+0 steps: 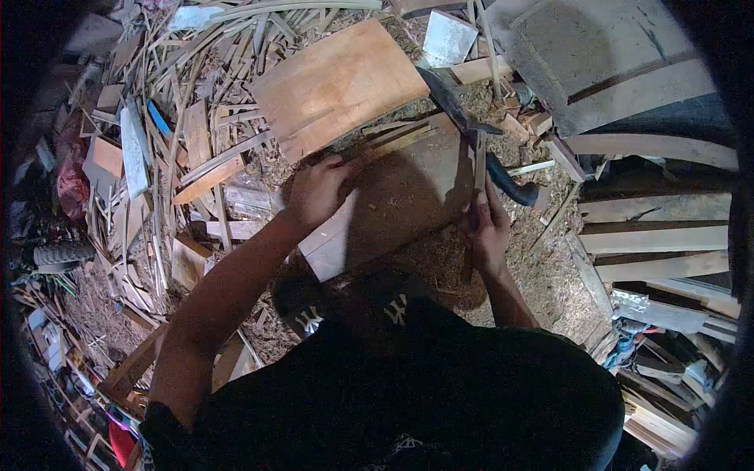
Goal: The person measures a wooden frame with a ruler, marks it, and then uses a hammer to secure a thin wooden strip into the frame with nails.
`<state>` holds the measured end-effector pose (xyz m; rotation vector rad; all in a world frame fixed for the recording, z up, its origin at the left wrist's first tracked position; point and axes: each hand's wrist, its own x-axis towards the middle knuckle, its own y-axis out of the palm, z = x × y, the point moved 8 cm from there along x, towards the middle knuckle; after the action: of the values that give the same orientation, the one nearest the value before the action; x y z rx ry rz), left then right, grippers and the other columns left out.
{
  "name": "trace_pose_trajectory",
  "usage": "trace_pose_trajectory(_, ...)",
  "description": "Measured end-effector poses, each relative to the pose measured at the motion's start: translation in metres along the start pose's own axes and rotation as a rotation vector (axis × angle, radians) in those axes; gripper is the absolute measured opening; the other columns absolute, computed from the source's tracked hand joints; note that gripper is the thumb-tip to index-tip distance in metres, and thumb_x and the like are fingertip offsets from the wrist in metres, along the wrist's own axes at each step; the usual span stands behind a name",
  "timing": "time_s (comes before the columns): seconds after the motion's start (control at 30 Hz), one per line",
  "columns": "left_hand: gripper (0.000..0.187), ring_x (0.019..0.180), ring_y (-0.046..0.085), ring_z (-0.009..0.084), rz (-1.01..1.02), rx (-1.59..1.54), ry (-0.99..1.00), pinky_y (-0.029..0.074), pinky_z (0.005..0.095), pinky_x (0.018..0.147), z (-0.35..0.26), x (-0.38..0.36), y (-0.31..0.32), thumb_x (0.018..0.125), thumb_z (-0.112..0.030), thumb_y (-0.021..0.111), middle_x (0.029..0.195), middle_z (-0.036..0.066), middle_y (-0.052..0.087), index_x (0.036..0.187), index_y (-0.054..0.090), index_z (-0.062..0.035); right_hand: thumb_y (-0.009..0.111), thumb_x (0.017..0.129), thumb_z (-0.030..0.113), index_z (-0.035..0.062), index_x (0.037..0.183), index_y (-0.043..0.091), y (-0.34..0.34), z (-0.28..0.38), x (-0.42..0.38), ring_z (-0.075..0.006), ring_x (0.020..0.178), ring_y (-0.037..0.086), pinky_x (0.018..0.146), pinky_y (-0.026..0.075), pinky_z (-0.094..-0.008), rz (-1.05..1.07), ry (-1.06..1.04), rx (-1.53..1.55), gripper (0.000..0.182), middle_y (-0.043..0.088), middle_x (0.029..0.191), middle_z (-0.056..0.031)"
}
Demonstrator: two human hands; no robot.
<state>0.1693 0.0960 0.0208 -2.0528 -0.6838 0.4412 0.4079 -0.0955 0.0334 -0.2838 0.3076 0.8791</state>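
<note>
My right hand point(488, 224) is wrapped round the handle of a hammer point(481, 161), whose dark metal head points up near the far right corner of a brown board. That board point(408, 196) lies in front of me, partly in shadow. My left hand point(318, 190) is at the board's left side, fingers curled by the end of some thin wooden strips point(400, 140); whether it grips them cannot be made out. Beyond the strips, a lighter wooden panel point(342, 86) lies at a slant. A dark curved piece point(510, 184) is just right of the hammer.
Scrap strips point(220, 47) are heaped at the far left. Sawdust point(565, 306) covers the ground. Long planks point(656, 239) lie at the right, below a large grey sheet point(605, 47). A white block point(449, 38) sits at the far side.
</note>
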Motion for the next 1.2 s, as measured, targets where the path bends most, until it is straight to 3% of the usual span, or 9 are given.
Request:
trace_pose_trajectory(0.17,0.049,0.097,0.068,0.0374,0.06,0.0,-0.042,0.057,0.0485,0.081,-0.006,0.006,0.0,0.084,-0.02,0.072,0.109,0.014,0.068,0.132,0.064,-0.0232,0.051,0.107,0.026,0.0079,0.148,0.05,0.015,0.002,-0.002,-0.0061,0.067,0.048,0.058,0.041,-0.0209,0.085,0.098,-0.159,0.045,0.057,0.085,0.0031)
trace_pose_trajectory(0.27,0.054,0.096,0.068,0.0378,0.075,0.001,-0.049,0.057,0.0488,0.08,-0.009,0.005,-0.006,0.085,-0.019,0.071,0.109,0.014,0.068,0.138,0.06,-0.0275,0.052,0.106,0.028,0.0075,0.147,0.051,0.034,0.012,-0.002,-0.0068,0.068,0.049,0.058,0.041,-0.0222,0.209,-0.25,-0.313,0.046,0.057,0.083,0.0034)
trace_pose_trajectory(0.33,0.057,0.095,0.068,0.038,0.077,0.005,-0.047,0.057,0.0492,0.08,-0.008,0.004,-0.004,0.086,-0.019,0.07,0.108,0.014,0.068,0.141,0.057,-0.0298,0.05,0.107,0.025,0.0056,0.151,0.044,0.014,0.002,-0.004,-0.0064,0.063,0.049,0.056,0.043,-0.0205,-0.03,0.068,0.043,0.048,0.058,0.082,0.0022)
trace_pose_trajectory(0.5,0.06,0.094,0.068,0.0387,-0.002,-0.041,0.03,0.057,0.0495,0.081,-0.01,0.005,-0.007,0.087,-0.018,0.069,0.107,0.014,0.068,0.143,0.055,-0.0322,0.051,0.107,0.025,0.0071,0.152,0.043,-0.004,0.016,0.015,-0.0044,0.062,0.046,0.053,0.04,-0.0217,-0.026,-0.073,-0.031,0.049,0.055,0.078,0.004)
trace_pose_trajectory(0.57,0.059,0.094,0.068,0.0388,-0.007,-0.044,0.028,0.056,0.0494,0.08,-0.008,0.004,-0.005,0.087,-0.018,0.069,0.106,0.014,0.068,0.142,0.055,-0.0325,0.05,0.107,0.024,0.008,0.152,0.043,0.006,0.001,0.014,-0.0037,0.062,0.045,0.052,0.04,-0.0224,0.122,0.171,-0.031,0.048,0.054,0.078,0.0046)
trace_pose_trajectory(0.8,0.054,0.092,0.068,0.0382,-0.001,-0.042,-0.015,0.056,0.0489,0.078,-0.006,0.004,-0.003,0.088,-0.019,0.069,0.103,0.014,0.068,0.139,0.058,-0.031,0.053,0.106,0.027,0.0077,0.15,0.047,-0.006,0.006,0.016,-0.0054,0.065,0.048,0.055,0.043,-0.0229,0.004,0.141,0.054,0.048,0.057,0.082,0.0015)
trace_pose_trajectory(0.9,0.054,0.091,0.068,0.0384,-0.045,-0.048,0.052,0.057,0.0483,0.078,-0.005,0.002,-0.005,0.089,-0.02,0.069,0.106,0.014,0.068,0.14,0.057,-0.0314,0.053,0.106,0.03,0.0123,0.151,0.046,0.008,0.0,0.019,-0.0048,0.059,0.042,0.049,0.035,-0.0208,0.297,0.025,-0.234,0.049,0.052,0.083,0.0063)
trace_pose_trajectory(0.97,0.051,0.093,0.068,0.0382,-0.029,-0.039,0.039,0.057,0.0481,0.079,-0.012,0.005,-0.011,0.09,-0.021,0.068,0.108,0.014,0.068,0.138,0.059,-0.031,0.052,0.107,0.026,0.0067,0.151,0.044,0.004,0.011,0.017,-0.0107,0.076,0.056,0.069,0.049,-0.0265,0.151,0.058,-0.164,0.049,0.063,0.093,-0.0016)
trace_pose_trajectory(1.2,0.041,0.1,0.067,0.0366,0.038,-0.069,-0.031,0.055,0.0482,0.085,-0.002,0.004,0.001,0.09,-0.022,0.068,0.112,0.014,0.069,0.131,0.065,-0.0284,0.052,0.107,0.028,0.0116,0.151,0.047,-0.004,-0.009,0.02,-0.0049,0.066,0.044,0.057,0.04,-0.0211,0.131,0.063,-0.141,0.048,0.052,0.085,0.0064)
